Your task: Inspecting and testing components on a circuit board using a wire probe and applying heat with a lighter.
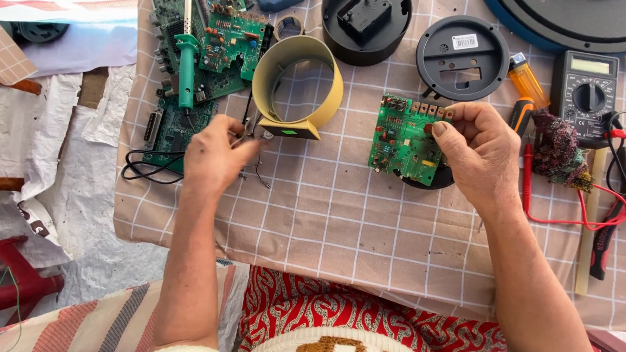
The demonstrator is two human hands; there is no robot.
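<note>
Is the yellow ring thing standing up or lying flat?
Standing up. The yellow ring rests on its edge on the checked tablecloth, so you look straight down through it and see the cloth inside.

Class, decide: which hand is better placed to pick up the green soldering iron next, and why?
Probably the left hand: the green soldering iron lies just beyond it, while the right hand grips the green circuit board.

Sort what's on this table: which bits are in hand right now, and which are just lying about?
In hand:
right hand holding green board
left hand on small metal tool, beside yellow ring

Lying about:
multimeter
soldering iron
black round covers
orange screwdriver
other boards
</note>
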